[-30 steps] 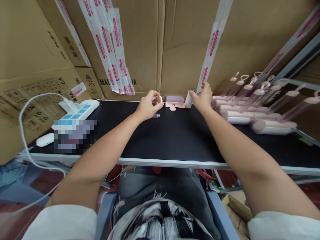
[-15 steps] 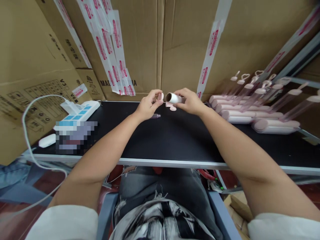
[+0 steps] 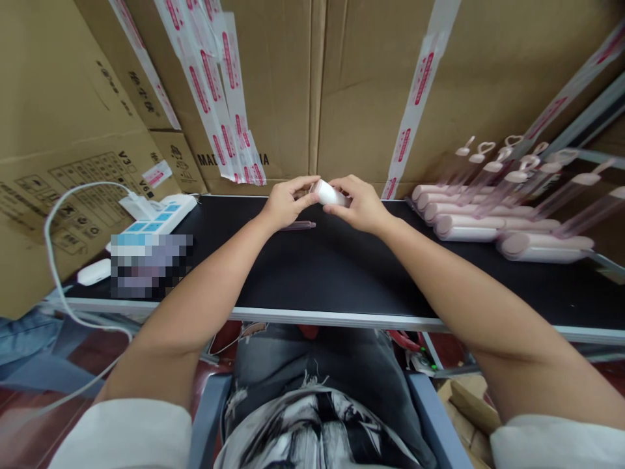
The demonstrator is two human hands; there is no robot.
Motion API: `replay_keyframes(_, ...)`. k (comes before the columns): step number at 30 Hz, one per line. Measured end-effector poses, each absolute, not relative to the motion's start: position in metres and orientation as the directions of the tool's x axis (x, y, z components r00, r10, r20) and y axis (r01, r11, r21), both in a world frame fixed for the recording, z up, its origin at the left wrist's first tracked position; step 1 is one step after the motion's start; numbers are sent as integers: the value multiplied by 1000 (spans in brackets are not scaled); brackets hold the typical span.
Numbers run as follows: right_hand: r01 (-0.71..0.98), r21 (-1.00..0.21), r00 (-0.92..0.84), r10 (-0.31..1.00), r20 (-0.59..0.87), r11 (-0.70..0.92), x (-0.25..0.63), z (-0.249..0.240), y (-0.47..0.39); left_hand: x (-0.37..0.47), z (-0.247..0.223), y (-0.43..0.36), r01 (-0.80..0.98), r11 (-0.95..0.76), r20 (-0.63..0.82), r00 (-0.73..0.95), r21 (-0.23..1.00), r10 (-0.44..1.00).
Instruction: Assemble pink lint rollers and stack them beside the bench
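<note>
A white and pale pink tube (image 3: 328, 193) is held between my two hands, tilted, above the far edge of the black table (image 3: 336, 273). My right hand (image 3: 359, 203) wraps round its right part. My left hand (image 3: 289, 203) pinches the pink cap at the tube's left end; the cap is mostly covered by the fingers. A thin, clear pinkish piece (image 3: 303, 225) lies on the table just below my left hand, its left part hidden by the hand.
Several pink tubes (image 3: 471, 232) with clear stems and loop tops lie at the right. A white power strip (image 3: 170, 212) with a cable and a blurred-out item (image 3: 146, 267) are at the left. Cardboard (image 3: 273, 85) stands behind the table.
My hands have come together, and the cap that was apart from the tube's open end now sits against it. The small pink pieces behind are now hidden.
</note>
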State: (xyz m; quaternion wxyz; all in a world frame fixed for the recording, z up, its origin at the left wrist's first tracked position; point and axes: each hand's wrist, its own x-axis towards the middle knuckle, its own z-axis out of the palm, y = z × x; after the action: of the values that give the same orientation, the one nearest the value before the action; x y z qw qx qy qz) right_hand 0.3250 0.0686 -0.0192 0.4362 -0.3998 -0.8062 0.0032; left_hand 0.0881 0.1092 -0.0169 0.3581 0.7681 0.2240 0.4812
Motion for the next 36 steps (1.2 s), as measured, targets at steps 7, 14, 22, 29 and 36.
replay_keyframes(7,526,-540,-423,753,504,657,334,-12,75,105,-20,96,-46,-573,555,326,818,766)
replay_keyframes(14,918,-205,-302,934,189,339,354,-30,88,98,-20,114,-21,-464,460,176,886,870)
replay_keyframes(22,945,-141,-277,951,138,296,344,-30,85,96,-16,116,-1,-416,411,163,909,897)
replay_keyframes(29,932,-131,-326,939,106,338,335,-30,80,97,-9,110,-123,-333,344,83,935,935)
replay_keyframes(36,921,-152,-351,933,75,359,337,-18,74,94,-3,108,-223,-223,233,23,949,972)
